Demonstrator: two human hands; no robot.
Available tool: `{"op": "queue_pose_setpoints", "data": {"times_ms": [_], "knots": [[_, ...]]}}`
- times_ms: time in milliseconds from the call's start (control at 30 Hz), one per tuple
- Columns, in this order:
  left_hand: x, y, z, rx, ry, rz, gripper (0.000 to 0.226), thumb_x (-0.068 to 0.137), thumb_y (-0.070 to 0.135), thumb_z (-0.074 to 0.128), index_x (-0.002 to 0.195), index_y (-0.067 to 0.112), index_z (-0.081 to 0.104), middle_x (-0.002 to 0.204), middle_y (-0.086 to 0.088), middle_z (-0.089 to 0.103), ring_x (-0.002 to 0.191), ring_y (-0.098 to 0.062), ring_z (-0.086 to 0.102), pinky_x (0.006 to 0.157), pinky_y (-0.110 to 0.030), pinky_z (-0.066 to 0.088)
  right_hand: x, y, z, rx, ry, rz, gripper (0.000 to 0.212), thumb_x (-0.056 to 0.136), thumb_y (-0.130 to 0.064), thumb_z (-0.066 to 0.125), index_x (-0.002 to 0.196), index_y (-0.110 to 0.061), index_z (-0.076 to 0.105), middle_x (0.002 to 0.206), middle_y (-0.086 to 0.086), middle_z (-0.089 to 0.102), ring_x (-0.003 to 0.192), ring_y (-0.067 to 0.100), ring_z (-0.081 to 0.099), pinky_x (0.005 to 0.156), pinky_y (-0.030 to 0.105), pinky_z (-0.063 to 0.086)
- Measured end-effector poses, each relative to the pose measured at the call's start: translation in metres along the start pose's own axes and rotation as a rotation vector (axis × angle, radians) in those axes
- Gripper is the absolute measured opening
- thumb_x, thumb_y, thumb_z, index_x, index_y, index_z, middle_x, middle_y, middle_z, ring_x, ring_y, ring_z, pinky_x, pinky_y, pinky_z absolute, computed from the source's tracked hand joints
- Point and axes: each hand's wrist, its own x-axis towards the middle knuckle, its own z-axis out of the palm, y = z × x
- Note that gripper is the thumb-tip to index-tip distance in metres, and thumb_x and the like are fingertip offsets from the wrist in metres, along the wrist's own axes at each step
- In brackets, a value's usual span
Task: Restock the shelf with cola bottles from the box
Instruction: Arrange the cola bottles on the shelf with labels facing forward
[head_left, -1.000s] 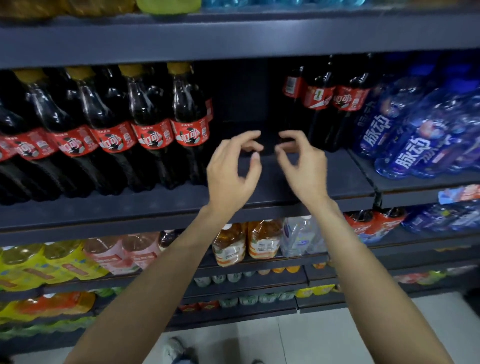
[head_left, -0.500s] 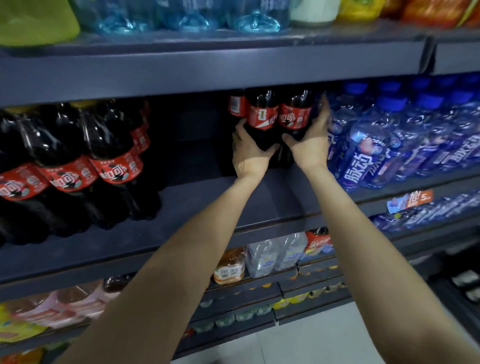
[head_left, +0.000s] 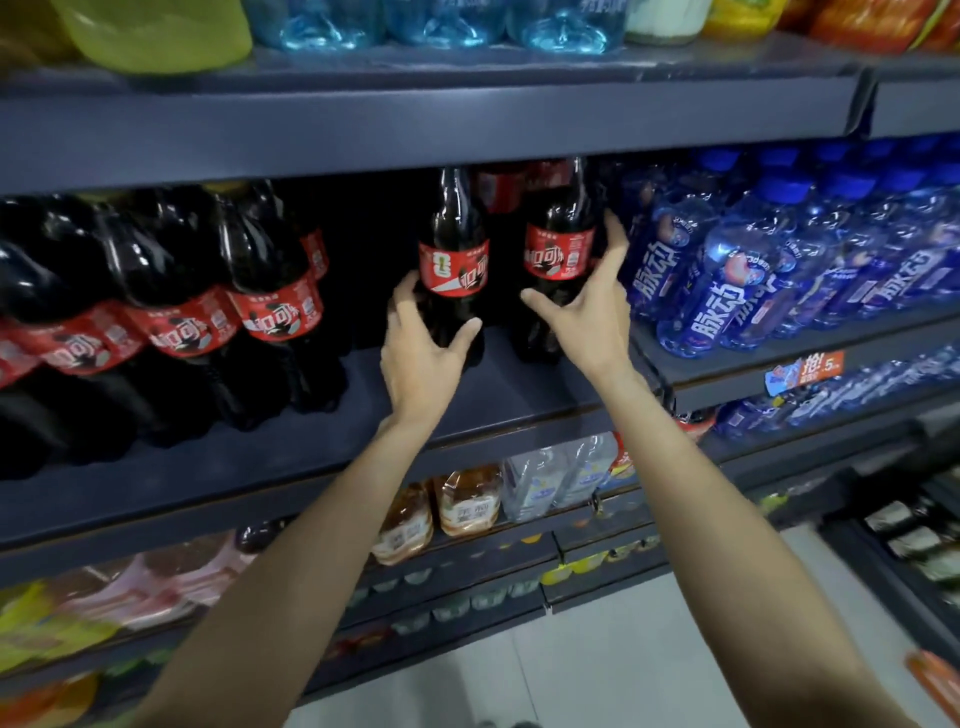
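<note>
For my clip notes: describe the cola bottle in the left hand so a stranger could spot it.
On the dark blue metal shelf, between the large colas and the blue drinks, two slim dark cola bottles stand forward. It is the left one, held low by the left hand; its red label alone shows a white stripe.

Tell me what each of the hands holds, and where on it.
Left hand grips one cola bottle round its lower body, below the label. Right hand grips the next bottle at label height.
</note>
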Motion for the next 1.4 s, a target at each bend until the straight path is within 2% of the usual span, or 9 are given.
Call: {"op": "queue_pose_setpoints", "data": {"times_ms": [100,300,433,600,767,967,1100,1233,1400], "knots": [[-0.007,0.001,-0.013,0.033,0.051,-0.005,0.078,0.085,0.032,0.069,0.147,0.012,0.026,0.138,-0.013,0.046,0.122,-0.030,0.051,0.092,-0.048,0.048,-0.006,-0.019,0.014,0.078,-0.113,0.008,0.091,0.071,-0.030,0.081,0.139,-0.017,0.022,0.087,-0.003,0.064,0.069,0.012,0.059,0.080,0.037,0.051],[0.006,0.002,-0.009,0.139,0.208,-0.102,0.076,0.090,0.024,0.062,0.150,0.014,0.017,0.139,-0.017,0.043,0.121,-0.036,0.050,0.091,-0.045,0.046,0.032,-0.040,0.053,0.315,-0.246,-0.051,0.084,0.072,-0.019,0.081,0.137,-0.006,0.029,0.127,0.006,0.058,0.111,0.010,0.055,0.096,0.021,0.043],[0.032,-0.001,0.012,0.136,0.286,-0.151,0.073,0.092,0.018,0.059,0.150,0.009,0.017,0.144,-0.019,0.037,0.128,-0.035,0.044,0.098,-0.042,0.042,0.051,-0.038,0.074,0.264,-0.311,-0.115,0.087,0.073,-0.024,0.080,0.141,-0.007,0.028,0.133,0.008,0.055,0.120,0.020,0.054,0.093,0.019,0.039],[0.080,-0.018,0.025,0.142,0.279,-0.190,0.072,0.094,0.016,0.054,0.151,0.008,0.010,0.150,-0.020,0.030,0.135,-0.035,0.036,0.105,-0.039,0.034,0.064,-0.020,0.086,0.235,-0.320,-0.173,0.087,0.072,-0.023,0.080,0.140,-0.006,0.029,0.132,0.010,0.055,0.121,0.023,0.053,0.101,0.033,0.042],[0.107,-0.029,0.037,0.107,0.298,-0.122,0.071,0.094,0.011,0.052,0.150,0.004,0.010,0.151,-0.020,0.029,0.136,-0.032,0.035,0.106,-0.035,0.033,0.072,-0.011,0.091,0.260,-0.302,-0.177,0.084,0.072,-0.026,0.081,0.138,-0.007,0.032,0.135,0.010,0.051,0.124,0.022,0.050,0.102,0.027,0.038],[0.131,-0.039,0.050,0.288,0.307,-0.117,0.065,0.096,0.001,0.038,0.150,0.001,0.001,0.153,-0.026,0.019,0.142,-0.034,0.022,0.115,-0.034,0.016,0.072,-0.009,0.094,0.231,-0.318,-0.234,0.088,0.072,-0.031,0.080,0.141,-0.007,0.030,0.139,0.011,0.048,0.128,0.025,0.046,0.106,0.045,0.039],[0.133,-0.046,0.051,0.351,0.337,-0.139,0.067,0.096,0.002,0.039,0.150,0.004,-0.001,0.149,-0.025,0.027,0.138,-0.034,0.030,0.110,-0.038,0.028,0.068,-0.003,0.089,0.246,-0.311,-0.223,0.089,0.074,-0.031,0.079,0.143,-0.009,0.027,0.141,0.010,0.047,0.129,0.024,0.045,0.106,0.038,0.038],[0.132,-0.040,0.049,0.404,0.364,-0.197,0.067,0.097,0.006,0.039,0.151,0.008,-0.001,0.147,-0.020,0.032,0.135,-0.032,0.033,0.097,-0.045,0.041,0.062,-0.002,0.086,0.184,-0.354,-0.233,0.093,0.077,-0.035,0.075,0.147,-0.014,0.018,0.143,0.008,0.044,0.130,0.026,0.045,0.104,0.043,0.039],[0.126,-0.030,0.043,0.390,0.392,-0.228,0.069,0.093,0.004,0.045,0.151,0.009,0.008,0.153,-0.017,0.023,0.139,-0.033,0.026,0.105,-0.042,0.034,0.062,-0.003,0.086,0.118,-0.397,-0.210,0.100,0.076,-0.027,0.077,0.149,-0.016,0.010,0.145,0.010,0.042,0.131,0.029,0.043,0.105,0.040,0.038]]}}
